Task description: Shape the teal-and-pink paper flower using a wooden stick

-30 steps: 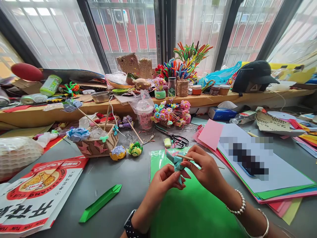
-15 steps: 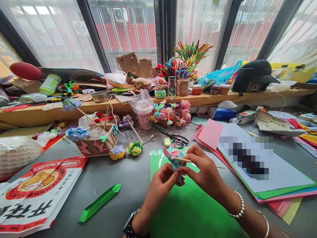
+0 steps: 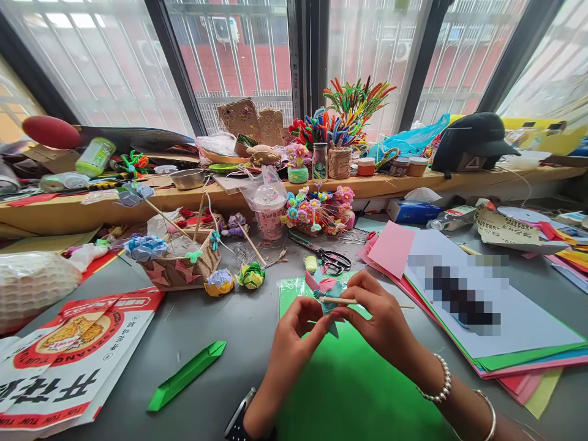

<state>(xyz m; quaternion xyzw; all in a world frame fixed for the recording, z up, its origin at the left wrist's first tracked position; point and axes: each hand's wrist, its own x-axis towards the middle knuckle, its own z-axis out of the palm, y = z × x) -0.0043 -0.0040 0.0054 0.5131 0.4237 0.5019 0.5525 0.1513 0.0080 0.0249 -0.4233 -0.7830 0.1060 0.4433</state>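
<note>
Between my two hands is a folded paper flower (image 3: 327, 288) with pink petals and light blue-green ones. My left hand (image 3: 301, 327) pinches the flower's lower part from the left, fingers closed. In my right hand (image 3: 374, 309) lies a thin wooden stick (image 3: 342, 301), its tip against the petals and its far end sticking out to the right past the hand. My right fingertips also come close to the paper; whether they grip it too I cannot tell. Both hands are above a green sheet (image 3: 362, 386) in a clear sleeve.
Left of the sheet lies a folded green paper strip (image 3: 186, 376). Scissors (image 3: 333, 260) rest just beyond the hands. A stack of coloured paper (image 3: 528, 306) is on the right. Two paper flowers (image 3: 250, 275) sit by a decorated box (image 3: 179, 269), and a printed bag (image 3: 68, 361) lies at left.
My left hand has shifted slightly and the flower has turned a little, with a blue-green point now showing below the fingers. The stick is still in my right hand.
</note>
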